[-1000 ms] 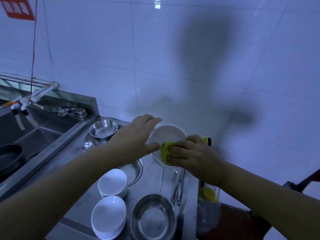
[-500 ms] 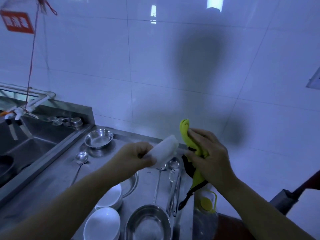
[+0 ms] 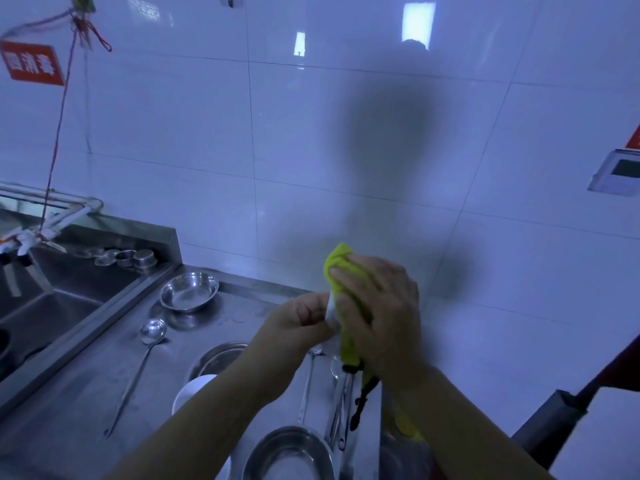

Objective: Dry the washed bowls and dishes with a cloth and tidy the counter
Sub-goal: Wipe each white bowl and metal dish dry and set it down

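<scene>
Above the steel counter (image 3: 86, 382) my left hand (image 3: 298, 323) grips a small white bowl (image 3: 331, 308) by its rim; only a thin sliver of the bowl shows between my hands. My right hand (image 3: 377, 313) holds a yellow-green cloth (image 3: 337, 263) and presses it over the bowl, covering most of it. The cloth's lower end and a black strap hang down below my right hand. A white bowl (image 3: 194, 393) stands on the counter, partly hidden under my left forearm.
A steel dish (image 3: 188, 292) sits at the back of the counter and a long ladle (image 3: 152, 332) lies left of it. A steel bowl (image 3: 287, 455) stands at the front, with utensils (image 3: 341, 403) beside it. The sink (image 3: 45, 306) with small steel cups (image 3: 135, 258) lies left.
My right hand has brought the cloth against the bowl and now covers it; half a second ago the two were apart. The view has tilted up, showing more wall.
</scene>
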